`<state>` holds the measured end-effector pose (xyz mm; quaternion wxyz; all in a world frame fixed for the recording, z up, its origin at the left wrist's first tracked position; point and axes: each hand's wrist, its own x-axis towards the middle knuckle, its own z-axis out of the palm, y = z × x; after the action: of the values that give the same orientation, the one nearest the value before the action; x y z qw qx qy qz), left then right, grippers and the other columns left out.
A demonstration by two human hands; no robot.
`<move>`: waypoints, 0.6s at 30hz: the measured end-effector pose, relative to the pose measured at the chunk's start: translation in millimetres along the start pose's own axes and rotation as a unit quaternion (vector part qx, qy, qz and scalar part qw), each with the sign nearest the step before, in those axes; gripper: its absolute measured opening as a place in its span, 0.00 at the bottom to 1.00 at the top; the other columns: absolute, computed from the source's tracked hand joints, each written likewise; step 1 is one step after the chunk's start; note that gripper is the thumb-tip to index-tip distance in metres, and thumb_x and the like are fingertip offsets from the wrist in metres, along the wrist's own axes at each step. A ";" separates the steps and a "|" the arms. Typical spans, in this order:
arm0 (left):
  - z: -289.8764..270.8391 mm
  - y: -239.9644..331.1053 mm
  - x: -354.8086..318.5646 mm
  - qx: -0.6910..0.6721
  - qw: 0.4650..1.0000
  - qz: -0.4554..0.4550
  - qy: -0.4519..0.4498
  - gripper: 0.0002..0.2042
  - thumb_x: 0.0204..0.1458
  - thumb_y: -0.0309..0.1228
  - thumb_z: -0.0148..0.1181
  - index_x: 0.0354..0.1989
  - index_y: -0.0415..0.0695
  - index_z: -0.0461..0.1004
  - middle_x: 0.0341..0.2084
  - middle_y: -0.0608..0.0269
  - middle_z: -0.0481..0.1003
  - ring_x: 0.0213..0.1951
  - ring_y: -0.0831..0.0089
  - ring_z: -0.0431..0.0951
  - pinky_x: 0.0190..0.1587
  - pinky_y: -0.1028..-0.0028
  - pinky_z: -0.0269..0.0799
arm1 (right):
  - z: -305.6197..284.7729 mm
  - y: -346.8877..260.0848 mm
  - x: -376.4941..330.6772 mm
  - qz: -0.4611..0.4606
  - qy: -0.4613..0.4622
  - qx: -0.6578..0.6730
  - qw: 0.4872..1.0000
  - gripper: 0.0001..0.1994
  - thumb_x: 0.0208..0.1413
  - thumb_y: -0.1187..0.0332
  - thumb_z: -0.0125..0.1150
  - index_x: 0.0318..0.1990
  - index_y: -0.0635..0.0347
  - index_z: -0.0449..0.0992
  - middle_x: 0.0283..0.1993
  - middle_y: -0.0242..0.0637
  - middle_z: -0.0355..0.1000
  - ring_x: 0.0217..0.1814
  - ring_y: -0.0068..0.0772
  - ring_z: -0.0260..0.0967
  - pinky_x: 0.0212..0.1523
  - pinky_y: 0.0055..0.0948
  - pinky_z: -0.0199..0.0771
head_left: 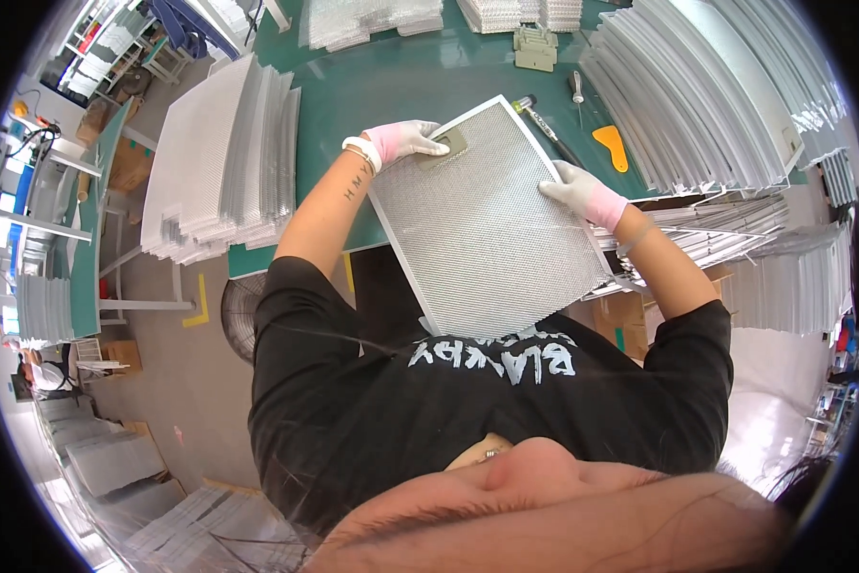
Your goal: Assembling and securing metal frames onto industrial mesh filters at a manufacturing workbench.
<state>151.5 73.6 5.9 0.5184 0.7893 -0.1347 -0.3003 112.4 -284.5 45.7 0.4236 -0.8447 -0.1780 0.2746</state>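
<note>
A metal mesh filter panel (491, 229) with a thin pale frame is held tilted over the near edge of the green table (372, 81), its lower edge close to my shirt. My left hand (405, 141), in a white and pink glove, grips its upper left edge, thumb on a small olive-grey latch plate (453, 146). On the panel's right edge my right hand (587, 193), gloved alike, is closed with the thumb on top; its fingers underneath are hidden. Just beyond the panel lies a hammer (547, 129) with a dark handle, partly covered.
Stacked mesh panels (195, 158) stand at the table's left, and a taller row of panels (687, 95) fills the right. A yellow scraper (611, 148), a screwdriver (576, 88) and olive-grey latch pieces (535, 48) lie at the right back. A round fan (243, 315) stands below.
</note>
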 end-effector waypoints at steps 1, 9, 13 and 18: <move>-0.3 -4.9 0.5 0.001 1.000 0.000 -0.001 0.28 0.53 0.42 0.64 0.57 0.37 0.69 0.50 0.60 0.75 0.53 0.72 0.71 0.58 0.74 0.61 | 2.1 -3.0 -7.6 0.000 0.001 0.001 1.000 0.26 0.59 0.62 0.57 0.59 0.72 0.64 0.51 0.48 0.72 0.53 0.36 0.70 0.58 0.31 0.67; -11.8 -3.6 -34.1 -0.089 0.995 -0.013 0.031 0.24 0.50 0.33 0.67 0.56 0.38 0.71 0.45 0.64 0.76 0.45 0.77 0.73 0.52 0.77 0.66 | 7.5 -58.7 -149.5 -0.040 -0.232 -0.158 0.959 0.24 0.58 0.57 0.56 0.55 0.66 0.70 0.49 0.53 0.73 0.46 0.51 0.74 0.51 0.41 0.72; -18.3 12.2 -39.6 -0.126 0.988 0.041 0.074 0.26 0.47 0.29 0.68 0.57 0.39 0.71 0.45 0.65 0.76 0.46 0.78 0.73 0.52 0.78 0.66 | 63.3 19.9 -160.2 0.038 -0.163 -0.057 0.984 0.29 0.58 0.54 0.58 0.59 0.68 0.65 0.53 0.51 0.72 0.54 0.45 0.73 0.54 0.38 0.71; -23.2 11.0 -48.9 -0.141 0.983 0.083 0.088 0.27 0.46 0.30 0.70 0.56 0.39 0.71 0.47 0.66 0.75 0.47 0.78 0.73 0.54 0.76 0.65 | 100.6 20.5 -130.9 -0.127 0.130 0.482 0.857 0.33 0.61 0.62 0.53 0.70 0.64 0.48 0.68 0.42 0.55 0.69 0.39 0.56 0.68 0.41 0.55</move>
<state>128.5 111.6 38.7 0.6576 0.7174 -0.1104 -0.2018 -50.9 -304.0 20.6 0.8283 -0.5327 -0.0729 0.1578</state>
